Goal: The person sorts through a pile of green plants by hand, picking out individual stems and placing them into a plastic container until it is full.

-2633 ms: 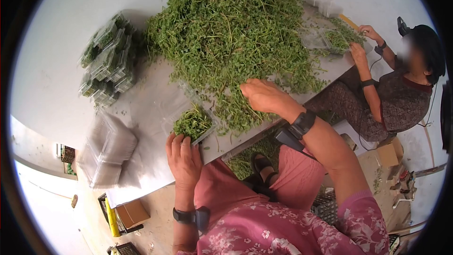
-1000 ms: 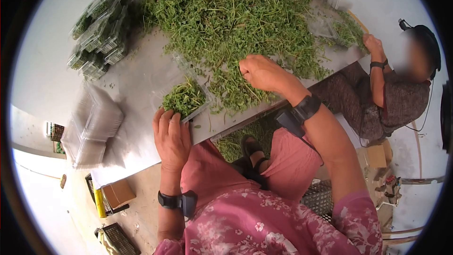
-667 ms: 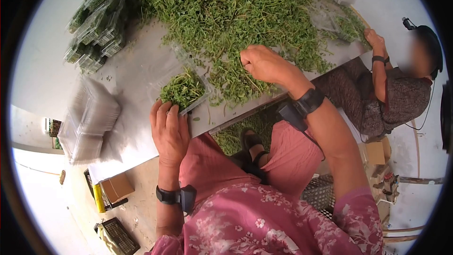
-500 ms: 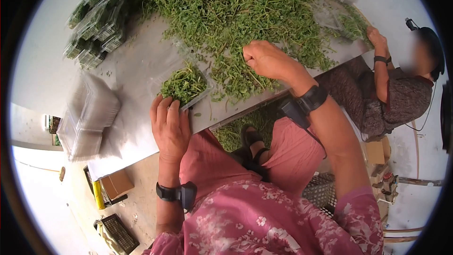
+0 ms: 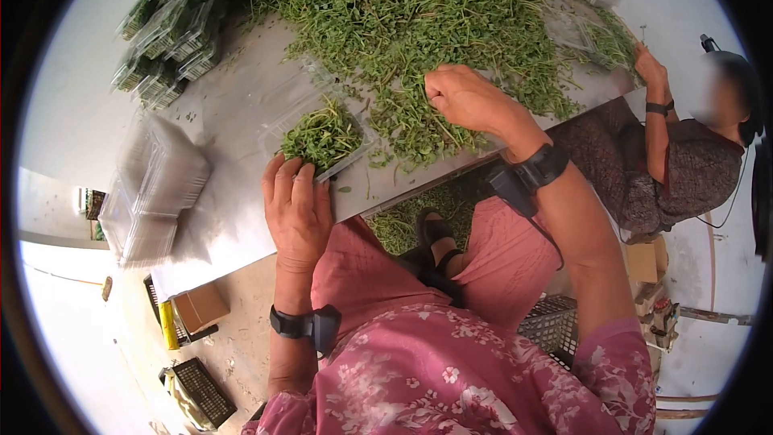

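Observation:
My left hand (image 5: 296, 213) grips the near edge of an open clear plastic clamshell box (image 5: 349, 163), its fingers curled over the rim. Loose green leafy stems (image 5: 322, 137) are heaped inside the box, and its lid lies folded back on the far side. To the right, my right hand (image 5: 471, 101) is closed in a pinch on the leafy greens at the near edge of a big pile (image 5: 419, 16). The fingertips are partly hidden by the hand itself. Each wrist wears a black band.
Filled clamshell boxes (image 5: 173, 28) are stacked at the far left of the metal table (image 5: 233, 169). Nested plastic boxes (image 5: 153, 189) stand nearer. On the right sits a co-worker (image 5: 684, 161) with a hand at another box (image 5: 596, 52). Crates (image 5: 201, 391) are on the floor.
The whole view has shifted slightly. My left hand stays at the box, and my right hand stays closed at the pile's edge with hardly any movement.

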Available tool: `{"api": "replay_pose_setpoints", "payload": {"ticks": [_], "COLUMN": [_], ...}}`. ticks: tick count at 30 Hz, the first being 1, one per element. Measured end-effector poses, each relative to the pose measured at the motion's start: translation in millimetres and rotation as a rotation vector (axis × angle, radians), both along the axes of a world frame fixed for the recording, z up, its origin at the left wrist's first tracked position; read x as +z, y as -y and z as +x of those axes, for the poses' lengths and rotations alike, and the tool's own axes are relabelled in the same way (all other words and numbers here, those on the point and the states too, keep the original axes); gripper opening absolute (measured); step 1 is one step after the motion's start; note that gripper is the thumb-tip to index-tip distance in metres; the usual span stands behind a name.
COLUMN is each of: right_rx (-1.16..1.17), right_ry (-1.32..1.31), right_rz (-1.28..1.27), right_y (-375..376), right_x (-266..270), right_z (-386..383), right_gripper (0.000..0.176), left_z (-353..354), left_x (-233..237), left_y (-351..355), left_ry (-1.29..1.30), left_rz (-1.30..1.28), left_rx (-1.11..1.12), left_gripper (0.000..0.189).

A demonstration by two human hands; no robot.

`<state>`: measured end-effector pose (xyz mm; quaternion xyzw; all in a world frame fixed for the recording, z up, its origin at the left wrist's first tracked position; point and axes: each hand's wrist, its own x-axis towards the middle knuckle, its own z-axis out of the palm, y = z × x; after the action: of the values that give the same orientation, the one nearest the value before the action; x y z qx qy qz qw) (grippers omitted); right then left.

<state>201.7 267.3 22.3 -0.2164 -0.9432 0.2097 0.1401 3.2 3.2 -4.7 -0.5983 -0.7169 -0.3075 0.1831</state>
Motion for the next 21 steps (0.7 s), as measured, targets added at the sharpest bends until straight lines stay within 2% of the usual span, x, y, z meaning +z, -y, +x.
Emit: {"api": "replay_pose_setpoints", "payload": {"ticks": [7,10,21], "right_rx": [-0.01,0.009,0.029], "right_ry": [0.028,0.0,-0.018], "right_rz": [-0.002,-0.001,0.012], "right_y": [0.2,-2.3,-1.6], "right_x": [2.1,-3.2,-2.2], "right_z": [0.3,0.2,1.1], "right_gripper": [0.003,0.011,0.011], "left_z": [0.5,0.0,1.4], "left_x": [1.2,0.7,2.0], "left_y": [0.4,0.3,-0.2], "left_ry": [0.005,0.002,0.0], "left_rz": [-0.009,-0.009,-0.009], "left_rx": [-0.002,-0.004,-0.001], "left_gripper": [0.028,0.028,0.03]}}
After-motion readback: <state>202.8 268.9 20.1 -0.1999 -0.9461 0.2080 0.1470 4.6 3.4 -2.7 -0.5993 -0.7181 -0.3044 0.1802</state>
